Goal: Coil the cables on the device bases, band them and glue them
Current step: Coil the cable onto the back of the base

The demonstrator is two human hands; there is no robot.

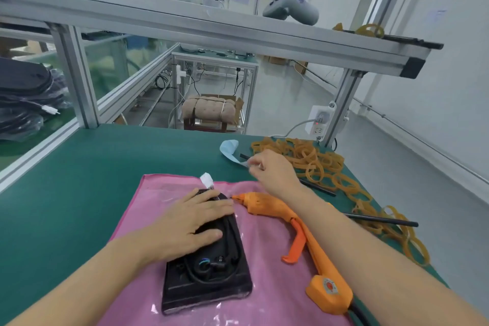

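Nearest the lens: black device base (pixel 209 283), flat on pink cloth (pixel 264 251) atop green bench mat (pixel 79 193). Glossy, rectangular at near end, tapering away from camera. Black cable (pixel 232 251) looped on top face; small dark fittings at centre, detail unclear. White tag (pixel 207 180) just beyond far end of base. Left hand (pixel 190 222) pressed flat on far half of base, fingers straight, gripping nothing; far portion of cable loop hidden beneath. Right hand (pixel 272 169) raised beyond and right of base, fingers curled together; blurred, so held item, if any, cannot be told. Orange glue gun (pixel 291 222) lying right of base, nozzle just beside left fingertips; cord cut off at frame edge. Rubber bands (pixel 317 161) heaped farther right, with black rods (pixel 381 219) partly covered among them.
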